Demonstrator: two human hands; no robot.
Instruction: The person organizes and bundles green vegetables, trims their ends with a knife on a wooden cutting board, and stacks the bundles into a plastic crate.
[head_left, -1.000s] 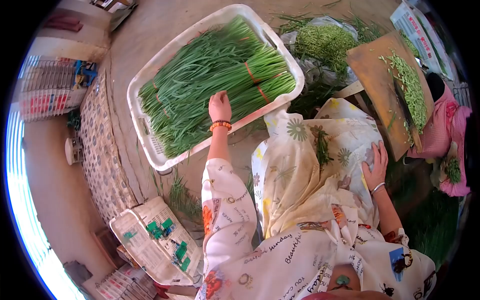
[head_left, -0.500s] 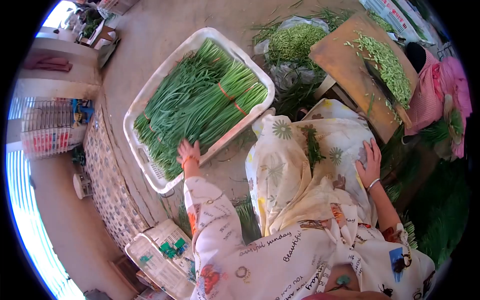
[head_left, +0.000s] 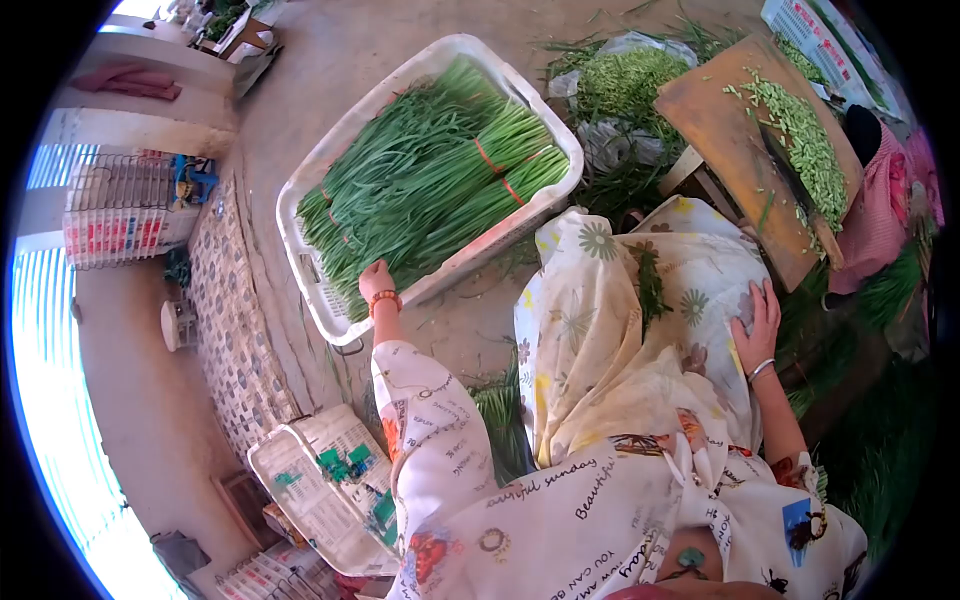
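My left hand (head_left: 377,281) is closed at the leaf tips of the garlic chives (head_left: 410,200), just inside the near rim of a white plastic crate (head_left: 298,290). Its fingers are curled into the leaves, and their tips are hidden. Red bands tie the chives into bunches, stacked with pale stems at the right and dark leaves at the left. My right hand (head_left: 758,328) rests open on the flowered apron (head_left: 590,340) over my leg, fingers stretched out, holding nothing. A few green scraps (head_left: 650,283) lie on the apron.
A wooden board (head_left: 715,100) at the right carries chopped green pieces (head_left: 810,150) and a dark-bladed knife (head_left: 785,170). Behind it stands a bag of chopped greens (head_left: 630,80). A white basket (head_left: 310,500) with green ties sits at the lower left. More chives lie at the right.
My left hand's fingers have gone from spread over the leaves to curled in, and the hand is slightly nearer the crate's near corner. The whole view has shifted; my right hand stays on the apron.
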